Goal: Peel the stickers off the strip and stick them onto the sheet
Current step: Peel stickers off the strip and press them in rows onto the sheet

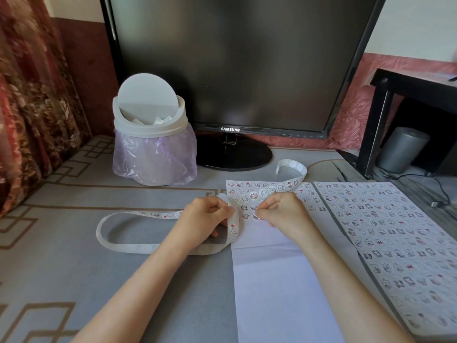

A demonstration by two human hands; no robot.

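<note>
a grey tabletop (74,280) with a brown angular line pattern fills the near view. a patterned red-brown curtain (29,95) hangs at the left, and a pink wall runs along the far side. one dark samsung monitor (235,58) stands at the far middle, and left of it one small white swing-lid bin (148,115) lined with a lilac bag. at the far right is one black side table (415,82) with a grey cylinder (403,149) beneath it.

there are two sheets. the white sheet (272,268) in the near middle carries stickers only along its far end. a second sheet (395,231) just right of it is covered in rows of them. one long sticker strip (123,246) loops on the tabletop at the left, passes through the left hand (205,216) and crosses the white sheet's far end to a curl near the monitor's base. the left fingers are curled round the strip. the right hand (282,209) has its fingers pinched together on one round sticker (257,217) at the white sheet's surface.
</note>
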